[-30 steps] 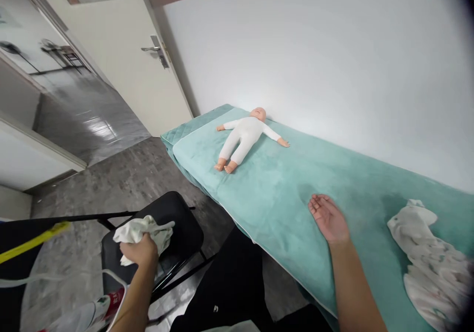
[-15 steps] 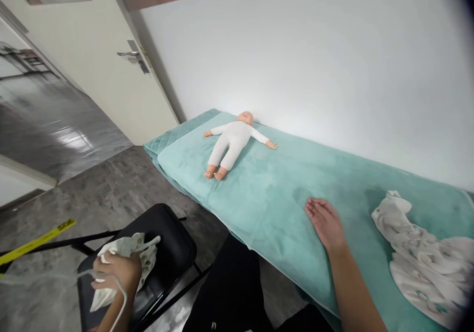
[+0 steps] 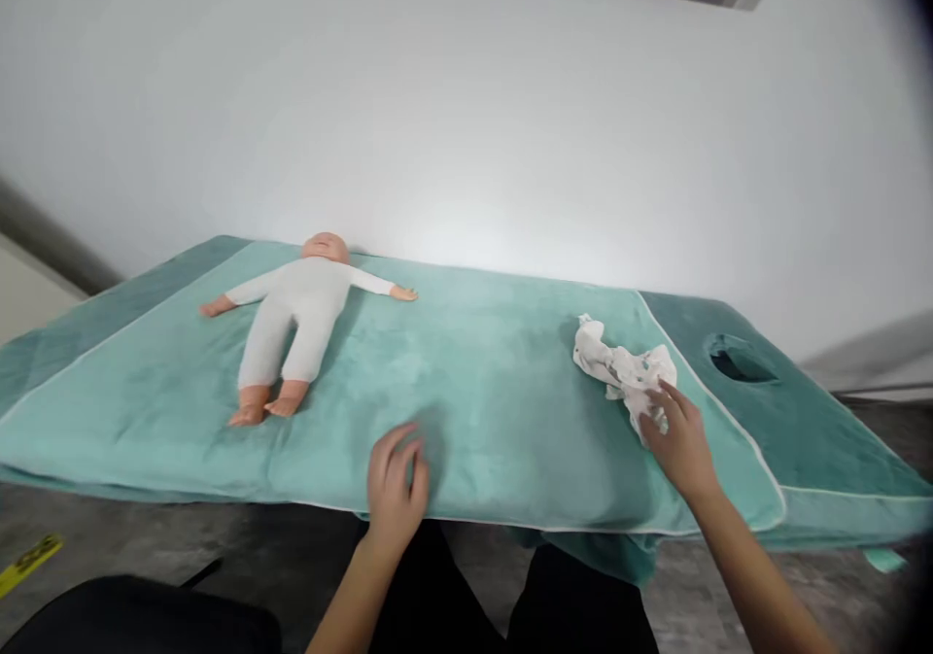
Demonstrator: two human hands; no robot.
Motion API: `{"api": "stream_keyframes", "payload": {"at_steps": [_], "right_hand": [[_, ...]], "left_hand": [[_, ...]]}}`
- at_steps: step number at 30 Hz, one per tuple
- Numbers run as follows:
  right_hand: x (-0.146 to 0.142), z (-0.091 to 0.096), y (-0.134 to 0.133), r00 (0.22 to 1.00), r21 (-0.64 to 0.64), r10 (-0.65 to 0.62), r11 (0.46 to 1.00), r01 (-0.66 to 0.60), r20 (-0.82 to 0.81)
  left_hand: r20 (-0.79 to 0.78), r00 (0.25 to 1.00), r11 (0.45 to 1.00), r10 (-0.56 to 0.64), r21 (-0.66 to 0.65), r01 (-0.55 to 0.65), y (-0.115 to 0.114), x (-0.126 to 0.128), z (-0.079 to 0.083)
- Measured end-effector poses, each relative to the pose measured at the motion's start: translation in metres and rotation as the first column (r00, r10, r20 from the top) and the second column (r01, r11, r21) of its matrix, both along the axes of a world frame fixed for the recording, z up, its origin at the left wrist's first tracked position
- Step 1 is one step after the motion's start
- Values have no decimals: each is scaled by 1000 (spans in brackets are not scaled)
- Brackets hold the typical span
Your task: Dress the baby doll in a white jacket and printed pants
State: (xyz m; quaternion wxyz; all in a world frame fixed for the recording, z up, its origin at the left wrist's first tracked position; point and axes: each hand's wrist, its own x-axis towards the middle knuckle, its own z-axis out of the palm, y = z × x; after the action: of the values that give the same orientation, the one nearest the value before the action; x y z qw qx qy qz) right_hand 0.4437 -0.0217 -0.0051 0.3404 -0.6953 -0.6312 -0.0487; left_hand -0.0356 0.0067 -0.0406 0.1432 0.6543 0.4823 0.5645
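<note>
My right hand (image 3: 683,445) is at a crumpled white cloth garment (image 3: 616,362) on the right part of the green bed cover (image 3: 481,382). Its thumb and fingers close on the garment's near edge. Over the bed's front edge hovers my left hand (image 3: 397,489), fingers loosely bent and apart, with nothing in it. A baby doll (image 3: 310,290) in a white bodysuit lies on its back at the left, arms spread and legs toward me. Neither hand touches the doll.
A white wall (image 3: 466,129) runs along the bed's far side. Toward the right end, the darker green cover has a dark hole (image 3: 740,361). A black chair (image 3: 138,620) stands at the lower left, beside a yellow strip (image 3: 29,565).
My view has swung right. The left hand has left the cloth on the chair and come over the bed, holding nothing. My right hand has reached right to the crumpled garment and closed on it.
</note>
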Motion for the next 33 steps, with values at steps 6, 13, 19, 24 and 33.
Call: {"api": "stream_keyframes", "payload": {"at_steps": [6, 13, 19, 24, 33], "right_hand": [[8, 35, -14, 979, -134, -200, 970, 204, 42], [-33, 68, 23, 961, -425, -146, 874, 237, 236], [-44, 130, 69, 988, -222, -74, 970, 103, 137], [-114, 201, 72, 917, 37, 235, 971, -236, -321], [-197, 169, 73, 725, -22, 298, 918, -396, -622]], "left_hand": [[821, 569, 754, -50, -342, 561, 109, 61, 46], [997, 41, 672, 68, -76, 736, 127, 38, 20], [998, 10, 656, 58, -46, 753, 131, 38, 16], [999, 34, 621, -20, -14, 784, 128, 38, 17], [982, 77, 513, -173, 23, 858, 111, 43, 12]]}}
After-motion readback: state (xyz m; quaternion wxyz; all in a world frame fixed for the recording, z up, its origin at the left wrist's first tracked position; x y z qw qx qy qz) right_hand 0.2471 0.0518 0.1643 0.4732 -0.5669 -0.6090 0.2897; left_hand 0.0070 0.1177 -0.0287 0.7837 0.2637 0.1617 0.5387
